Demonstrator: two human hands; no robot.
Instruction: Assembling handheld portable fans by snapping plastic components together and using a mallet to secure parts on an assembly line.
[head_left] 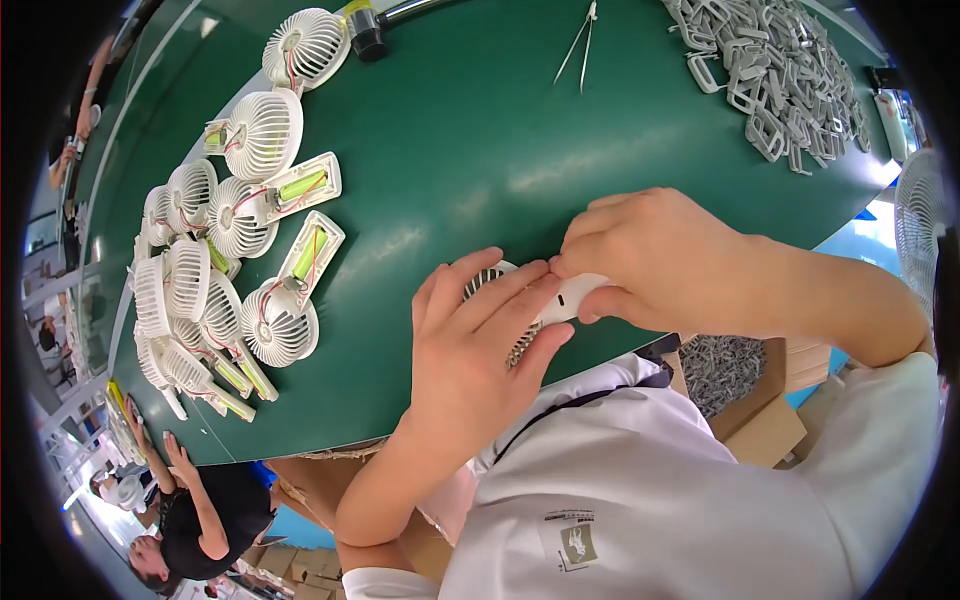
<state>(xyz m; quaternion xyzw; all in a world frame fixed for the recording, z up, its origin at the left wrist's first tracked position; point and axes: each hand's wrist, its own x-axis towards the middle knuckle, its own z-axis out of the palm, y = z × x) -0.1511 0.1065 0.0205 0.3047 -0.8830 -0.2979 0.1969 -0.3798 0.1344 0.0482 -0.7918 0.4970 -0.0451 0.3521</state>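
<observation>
A white handheld fan [571,300] is between my two hands at the near side of the green table. My left hand [470,325] lies over its round slatted head, fingers stretched across the slats and gripping it. Thumb and fingers of my right hand [655,262] are closed round the white handle, which has a small dark slot. My fingers hide much of the fan head and the end of the handle.
Several white fan bodies [240,230] with green batteries and red wires are heaped at left. Grey plastic loops [770,75] pile up at far right. White tweezers [585,40] and a mallet [368,36] lie at the far side. A box of grey parts [722,372] stands below the table; another person [215,525] works at lower left.
</observation>
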